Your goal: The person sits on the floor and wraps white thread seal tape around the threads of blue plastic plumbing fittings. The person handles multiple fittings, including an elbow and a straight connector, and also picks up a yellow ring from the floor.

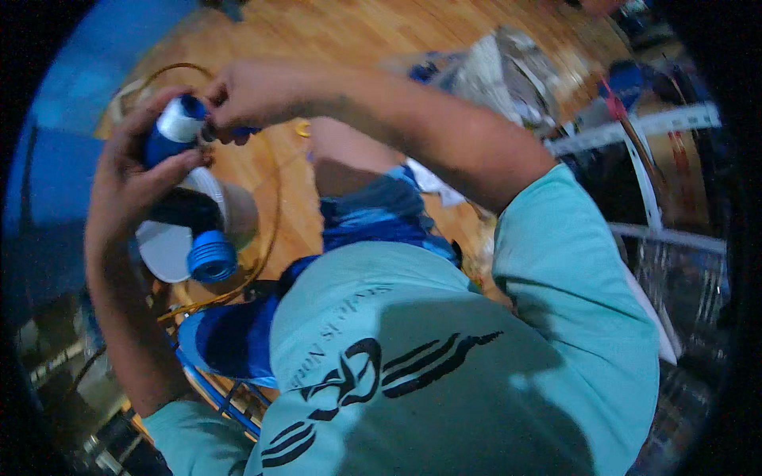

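My left hand (125,170) is wrapped round a dark blue cylindrical piece (163,147) with a white band (180,120) near its upper end. That end looks hollow. Close against it, my right hand (238,95) has its fingers pinched together at the rim. A bit of dark blue shows under these fingers, but what they hold is hidden. Below my left hand, a bright blue ribbed piece (212,256) joins a black part (186,210). Both are in front of a white bucket (238,210).
A thin yellow-brown cable (276,214) loops over the wooden floor (341,32) round the bucket. Crumpled pale sacking (500,75) lies at the upper right. A white perforated metal rack (659,123) stands at the right, and blue metal tubing (222,404) is at the lower left.
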Demonstrator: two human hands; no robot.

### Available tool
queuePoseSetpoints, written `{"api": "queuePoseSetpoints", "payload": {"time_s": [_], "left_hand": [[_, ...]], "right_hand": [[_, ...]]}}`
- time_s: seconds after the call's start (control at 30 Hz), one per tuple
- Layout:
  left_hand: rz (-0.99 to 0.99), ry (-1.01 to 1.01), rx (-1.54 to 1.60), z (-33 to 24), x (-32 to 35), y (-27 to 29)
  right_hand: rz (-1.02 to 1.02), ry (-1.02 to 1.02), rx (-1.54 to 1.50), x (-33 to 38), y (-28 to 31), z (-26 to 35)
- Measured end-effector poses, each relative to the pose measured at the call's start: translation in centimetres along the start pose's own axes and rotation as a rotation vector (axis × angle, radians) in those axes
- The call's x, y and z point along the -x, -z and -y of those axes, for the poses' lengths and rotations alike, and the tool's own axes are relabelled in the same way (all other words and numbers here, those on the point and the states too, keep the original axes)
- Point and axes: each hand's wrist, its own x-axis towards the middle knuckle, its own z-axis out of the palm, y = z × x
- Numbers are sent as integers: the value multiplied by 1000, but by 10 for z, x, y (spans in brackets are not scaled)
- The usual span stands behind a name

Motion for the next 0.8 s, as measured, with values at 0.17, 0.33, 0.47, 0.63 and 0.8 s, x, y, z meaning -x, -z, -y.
{"api": "queuePoseSetpoints", "payload": {"time_s": [0.17,0.33,0.47,0.63,0.8], "left_hand": [[89,-80,91,-8,-44,-51],[294,77,438,-16,-81,-101],[282,98,491,-26,-89,-135],[209,159,348,-34,-103,-133],[77,26,130,-25,-100,-119]], "right_hand": [[-19,-116,165,114,58,20],[-74,-116,-53,181,64,-19],[-104,-56,20,234,84,-20],[-271,-718,46,375,148,-82],[-119,-1231,267,508,87,-251]]}}
